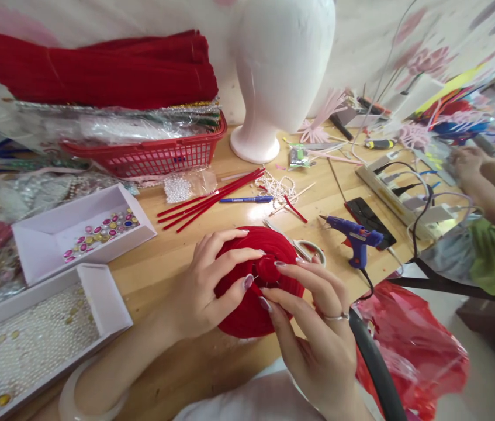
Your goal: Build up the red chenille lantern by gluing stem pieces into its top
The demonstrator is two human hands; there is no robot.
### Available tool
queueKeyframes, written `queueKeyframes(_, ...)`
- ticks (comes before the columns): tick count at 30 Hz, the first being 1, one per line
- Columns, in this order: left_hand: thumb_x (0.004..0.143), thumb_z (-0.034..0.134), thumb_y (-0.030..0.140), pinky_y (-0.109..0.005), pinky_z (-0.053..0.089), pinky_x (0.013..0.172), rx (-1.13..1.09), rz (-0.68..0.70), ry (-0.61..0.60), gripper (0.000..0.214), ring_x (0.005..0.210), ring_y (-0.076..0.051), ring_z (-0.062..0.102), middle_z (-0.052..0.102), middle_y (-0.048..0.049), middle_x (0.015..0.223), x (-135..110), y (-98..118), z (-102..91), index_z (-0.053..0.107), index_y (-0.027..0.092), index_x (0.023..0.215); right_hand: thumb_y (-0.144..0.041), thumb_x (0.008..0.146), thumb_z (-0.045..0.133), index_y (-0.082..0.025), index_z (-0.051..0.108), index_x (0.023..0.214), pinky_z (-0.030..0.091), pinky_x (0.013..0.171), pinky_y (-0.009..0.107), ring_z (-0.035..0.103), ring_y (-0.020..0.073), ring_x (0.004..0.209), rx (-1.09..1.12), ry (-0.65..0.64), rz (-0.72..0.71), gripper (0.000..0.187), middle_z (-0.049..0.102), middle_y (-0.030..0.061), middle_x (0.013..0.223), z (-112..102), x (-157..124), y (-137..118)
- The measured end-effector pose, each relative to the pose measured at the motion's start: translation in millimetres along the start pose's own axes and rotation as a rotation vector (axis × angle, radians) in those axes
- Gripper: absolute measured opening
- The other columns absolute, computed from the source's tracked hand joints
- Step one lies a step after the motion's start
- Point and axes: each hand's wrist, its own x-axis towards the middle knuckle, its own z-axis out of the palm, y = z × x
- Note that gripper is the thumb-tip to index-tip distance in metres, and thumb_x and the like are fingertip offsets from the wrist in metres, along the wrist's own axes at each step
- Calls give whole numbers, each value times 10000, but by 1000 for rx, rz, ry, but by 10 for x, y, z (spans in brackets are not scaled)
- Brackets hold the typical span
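A round, domed piece of fuzzy red chenille (241,316) lies on the table in front of me. At its middle stands a small raised red coil (268,269). My left hand (197,286) holds the piece from the left, fingers curved over its top and thumb near the coil. From the right, my right hand (319,316) pinches a short red chenille stem (253,290) beside the coil, between thumb and fingertips. Scissors (311,250) lie partly hidden behind the piece. Just beyond are several loose red chenille stems (212,202).
A blue glue gun (355,234) and a phone (370,219) lie right, near a power strip (398,190). Boxes of gems (34,248) and pearls (111,295) stand left. Behind are a red basket (155,155) and white mannequin head (280,64). Another person's hands (470,164) show far right.
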Motion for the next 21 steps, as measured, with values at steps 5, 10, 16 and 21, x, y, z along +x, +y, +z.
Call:
queueKeyframes(5, 935, 545, 167, -447, 399, 1152, -56, -119, -25, 335, 1335, -243, 498, 531, -68, 1376, 26, 112, -45, 627, 279, 1240, 22, 898, 575, -172, 659, 1070, 428, 1082, 479, 461, 275, 1265, -69, -108, -95, 273, 590, 93, 1294, -124, 75, 43)
queueKeyframes(10, 925, 537, 147, -407, 396, 1172, -82, -160, -19, 352, 1330, -217, 500, 538, -62, 1361, 43, 180, -75, 651, 266, 1235, -19, 949, 536, -159, 651, 1088, 368, 1130, 516, 425, 311, 1316, -116, -242, -192, 227, 580, 96, 1325, -237, 198, 93)
queueKeyframes(16, 942, 502, 165, -429, 420, 1169, -91, -154, -7, 358, 1327, -234, 512, 551, -83, 1367, 46, 186, -67, 702, 239, 1230, -20, 943, 534, -185, 634, 1067, 383, 1111, 576, 419, 333, 1320, -133, -295, -248, 229, 565, 98, 1338, -267, 300, 161)
queueKeyframes(21, 921, 525, 176, -451, 395, 1194, -154, -219, -24, 383, 1342, -235, 506, 556, -62, 1398, 67, 184, -69, 708, 270, 1245, 4, 909, 568, -197, 629, 1063, 378, 1117, 552, 380, 335, 1350, -125, -328, -242, 261, 540, 95, 1369, -274, 323, 179)
